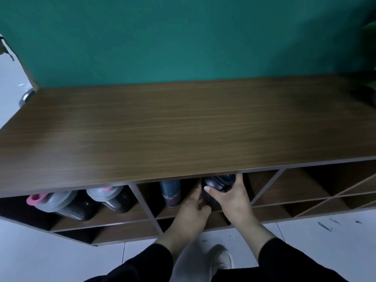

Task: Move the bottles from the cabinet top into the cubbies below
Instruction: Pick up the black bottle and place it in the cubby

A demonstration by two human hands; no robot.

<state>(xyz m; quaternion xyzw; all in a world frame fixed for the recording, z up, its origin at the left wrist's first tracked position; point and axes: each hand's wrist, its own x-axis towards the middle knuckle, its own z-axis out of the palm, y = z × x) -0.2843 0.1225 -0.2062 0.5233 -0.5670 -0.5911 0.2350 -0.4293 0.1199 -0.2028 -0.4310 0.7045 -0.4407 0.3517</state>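
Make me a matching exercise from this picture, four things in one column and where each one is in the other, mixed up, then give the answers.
Things:
1. pink-spouted shaker bottles
2. blue bottle
3. black bottle
4. white shoe

Places:
A. on the floor tiles below the arms
B. gripped by the right hand, left hand beside it, in the middle cubby
C. leaning in the leftmost top cubby
D. standing in the middle cubby, left of the hands

Pairs: 1-C, 2-D, 3-B, 4-A

We see a green wall [183,37] at the far side, white floor tiles [50,259] near, and 1 leafy plant [369,58] far right.
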